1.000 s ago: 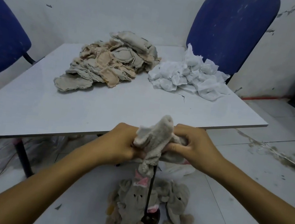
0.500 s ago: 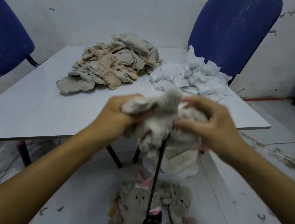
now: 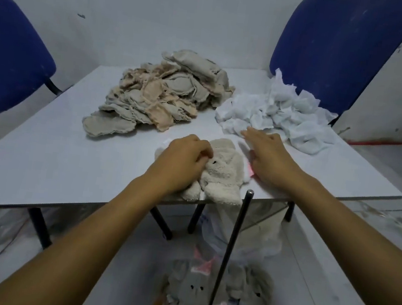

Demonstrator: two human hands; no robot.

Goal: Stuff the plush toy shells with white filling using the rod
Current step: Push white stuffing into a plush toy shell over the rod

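Cream plush toy (image 3: 220, 172) lies lengthwise, legs toward frame bottom, on tabletop (image 3: 67, 161); left hand (image 3: 183, 163) fingers curl on it, right hand (image 3: 267, 158) fingers spread flat just beside.

Your cream plush toy (image 3: 220, 172) lies at the centre of the frame, on the near edge of the table, face up with two dark eyes showing and its stubby legs reaching the table edge; part of it is hidden under your hand. Above it, in the upper middle, sits a loose heap of flat beige and peach shells (image 3: 161, 99), ragged-edged and unfilled. To the right of that heap, in the upper right, the white filling (image 3: 280, 114) lies in crumpled tufts. The thin black rod (image 3: 230, 252) stands nearly upright in the lower centre, leaning slightly right, its top just below the toy. Grey plush toys (image 3: 192, 293) lie around its foot at the bottom.
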